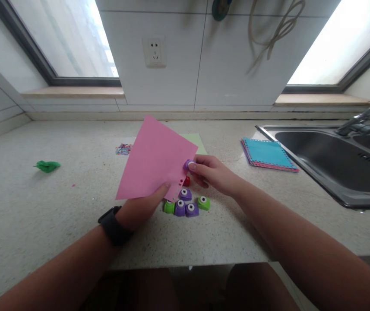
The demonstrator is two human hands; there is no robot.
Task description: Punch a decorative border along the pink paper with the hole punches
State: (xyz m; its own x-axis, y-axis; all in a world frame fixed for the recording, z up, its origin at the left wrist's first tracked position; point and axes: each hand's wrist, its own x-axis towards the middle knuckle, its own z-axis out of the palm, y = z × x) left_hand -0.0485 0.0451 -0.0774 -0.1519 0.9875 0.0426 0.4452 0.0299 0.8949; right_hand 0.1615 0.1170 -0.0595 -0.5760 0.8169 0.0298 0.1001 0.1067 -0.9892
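A sheet of pink paper [159, 160] is tilted above the counter, its lower edge gripped by my left hand [146, 203], thumb on top and fingers hidden beneath. Small star-shaped holes show along the sheet's right-hand edge. My right hand [212, 170] pinches a purple craft punch [189, 165] at that edge, thumb on its round white button. Below lie more punches: a red one [186, 181] partly hidden by the paper, several purple ones [180, 208] and two green ones [203, 202], with star marks on their buttons.
Light green paper [197, 140] lies behind the pink sheet, near a heap of coloured paper bits [124, 149]. A green crumpled item [47, 166] rests at left. At right, a stack of punched coloured sheets [269, 153] sits beside the steel sink [327, 190].
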